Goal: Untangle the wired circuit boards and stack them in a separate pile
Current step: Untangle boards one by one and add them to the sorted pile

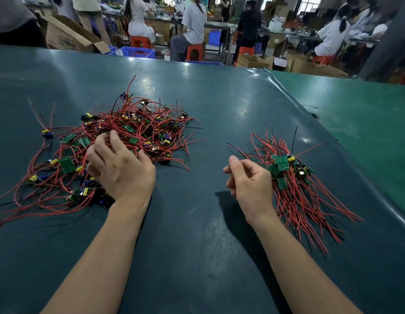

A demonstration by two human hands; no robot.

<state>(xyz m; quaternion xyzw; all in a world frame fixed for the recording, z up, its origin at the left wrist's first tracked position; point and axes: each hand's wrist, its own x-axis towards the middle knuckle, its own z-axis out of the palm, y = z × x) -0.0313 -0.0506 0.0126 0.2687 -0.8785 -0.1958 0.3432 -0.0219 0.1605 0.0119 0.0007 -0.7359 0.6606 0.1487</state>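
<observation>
A tangled heap of wired circuit boards point(138, 130), small green boards with red and black leads, spreads over the left of the dark green table mat point(197, 223). My left hand point(120, 166) lies on the heap's near side, its fingers curled down into the red wires; what its fingertips hold is hidden. To the right lies a separate pile of sorted boards point(285, 168), stacked together with their wires trailing toward me. My right hand point(249, 180) hovers just left of that pile, fingers loosely curled, holding nothing.
A lighter green surface point(367, 123) adjoins the mat's raised right edge. Bare mat lies between the two piles. Beyond the table's far edge are a cardboard box point(67, 37), blue crates, red stools and seated people at benches.
</observation>
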